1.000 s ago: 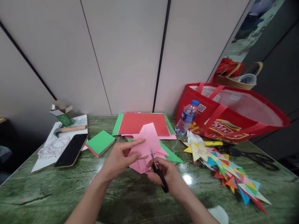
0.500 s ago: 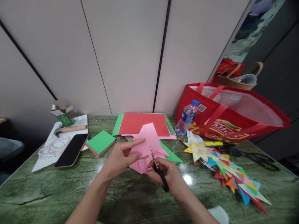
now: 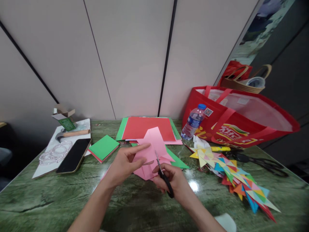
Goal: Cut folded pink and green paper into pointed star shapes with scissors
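My left hand pinches a folded pink paper and holds it up just above the green marble table, index finger stretched along its face. My right hand is closed round the black handles of small scissors. Their blades point up and lie against the pink paper near its middle fold. Under the paper lie a green sheet and, further back, a stack of red and green sheets.
At left are a green paper pad, a black phone, bead bracelets, a hammer and a small box. At right are a water bottle, a red bag, colourful folded paper stars, large black scissors.
The scissors and my right hand have crept slightly upward along the pink paper. Everything else stays put.
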A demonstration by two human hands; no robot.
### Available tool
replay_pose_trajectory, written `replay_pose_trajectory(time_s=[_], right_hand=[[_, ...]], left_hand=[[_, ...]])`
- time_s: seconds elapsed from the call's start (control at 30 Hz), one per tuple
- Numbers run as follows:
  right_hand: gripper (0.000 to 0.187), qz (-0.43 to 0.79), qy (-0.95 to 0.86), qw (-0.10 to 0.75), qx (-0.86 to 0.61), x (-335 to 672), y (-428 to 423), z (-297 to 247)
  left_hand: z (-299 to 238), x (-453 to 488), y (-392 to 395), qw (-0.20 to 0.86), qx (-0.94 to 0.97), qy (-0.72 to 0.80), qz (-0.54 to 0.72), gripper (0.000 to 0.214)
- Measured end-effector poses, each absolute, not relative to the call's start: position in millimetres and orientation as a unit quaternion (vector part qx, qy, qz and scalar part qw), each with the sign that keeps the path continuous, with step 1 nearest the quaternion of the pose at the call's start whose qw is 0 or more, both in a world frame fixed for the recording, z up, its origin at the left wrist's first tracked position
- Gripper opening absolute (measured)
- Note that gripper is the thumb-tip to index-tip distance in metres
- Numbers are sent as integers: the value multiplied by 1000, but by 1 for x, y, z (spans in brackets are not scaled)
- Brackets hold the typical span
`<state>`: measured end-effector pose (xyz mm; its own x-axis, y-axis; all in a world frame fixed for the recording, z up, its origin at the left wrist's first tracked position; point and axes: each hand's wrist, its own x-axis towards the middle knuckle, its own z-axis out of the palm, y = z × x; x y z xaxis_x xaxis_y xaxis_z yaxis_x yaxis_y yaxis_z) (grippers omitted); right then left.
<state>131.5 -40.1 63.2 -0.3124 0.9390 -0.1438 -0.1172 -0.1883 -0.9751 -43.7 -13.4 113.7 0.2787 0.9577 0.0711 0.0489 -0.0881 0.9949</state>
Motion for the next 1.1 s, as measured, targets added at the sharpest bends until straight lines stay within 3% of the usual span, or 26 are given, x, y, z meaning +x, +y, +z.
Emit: replay_pose_trajectory(time_s=[0.3, 1.1], right_hand=[[45, 653, -500, 423, -380, 136, -39, 61], [39, 628, -496, 413, -434, 131, -39, 64]], left_hand=[[114, -40, -15, 530, 615, 436, 388, 43], [114, -38, -14, 534, 604, 434, 403, 42]])
